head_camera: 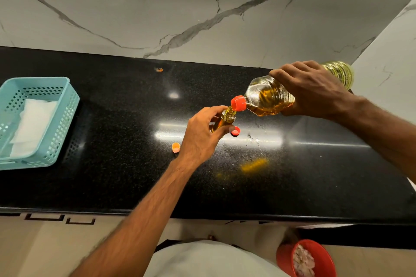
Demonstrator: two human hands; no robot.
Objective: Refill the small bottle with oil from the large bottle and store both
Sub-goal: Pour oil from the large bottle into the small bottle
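My right hand (313,90) grips the large clear oil bottle (267,95) around its middle and holds it tipped down to the left. Its red spout (238,103) touches the open mouth of the small bottle (226,118). My left hand (200,135) is wrapped around the small bottle, which stands on the black counter (112,119) and holds golden oil. A red cap (235,131) lies just right of the small bottle. An orange cap (175,147) lies left of my left wrist.
A light blue perforated basket (56,119) with white cloth inside sits at the counter's left end. A yellow smear (254,164) marks the counter near the front. A red bin (286,256) stands on the floor, lower right. A marble wall rises behind and to the right.
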